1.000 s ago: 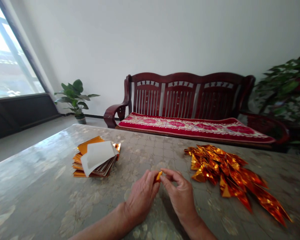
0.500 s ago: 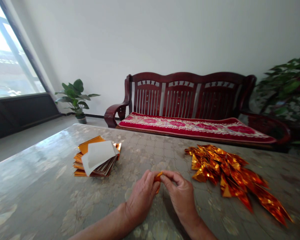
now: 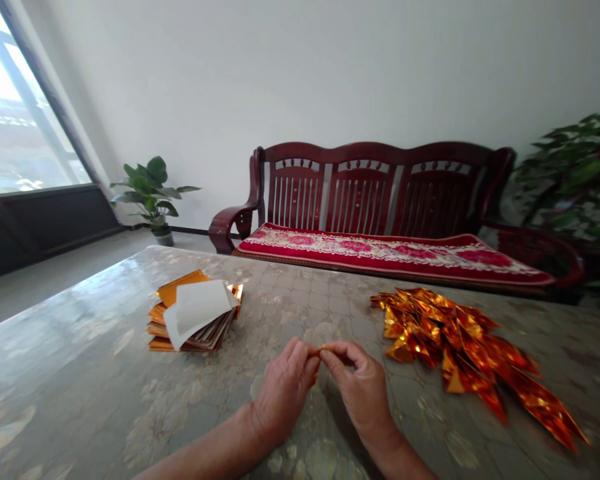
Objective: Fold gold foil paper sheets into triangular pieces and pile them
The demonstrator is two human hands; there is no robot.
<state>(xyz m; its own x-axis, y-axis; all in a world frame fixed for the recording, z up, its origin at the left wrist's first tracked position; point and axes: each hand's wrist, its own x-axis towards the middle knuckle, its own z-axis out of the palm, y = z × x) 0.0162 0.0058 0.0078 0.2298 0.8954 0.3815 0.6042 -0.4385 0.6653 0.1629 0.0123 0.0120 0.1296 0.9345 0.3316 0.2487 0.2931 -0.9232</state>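
Observation:
My left hand point(image 3: 285, 390) and my right hand point(image 3: 360, 393) meet above the table, fingertips pinching a small piece of gold foil point(image 3: 317, 352) between them. Most of that piece is hidden by my fingers. To the left lies a stack of gold foil sheets point(image 3: 167, 320) with white paper sheets point(image 3: 197, 310) on top. To the right of my right hand is a heap of folded gold foil triangles point(image 3: 455, 350), not touched by either hand.
The marbled, glossy tabletop point(image 3: 65, 360) runs under everything. Beyond its far edge stand a dark red wooden bench point(image 3: 360, 193) with a red floral cushion point(image 3: 380, 250), a potted plant point(image 3: 150, 197) by a window point(image 3: 25, 107), and a leafy plant point(image 3: 570, 173) at right.
My fingertips have closed further around the foil piece, so less of it shows. Both hands stay in about the same place, and the stack and heap have not moved.

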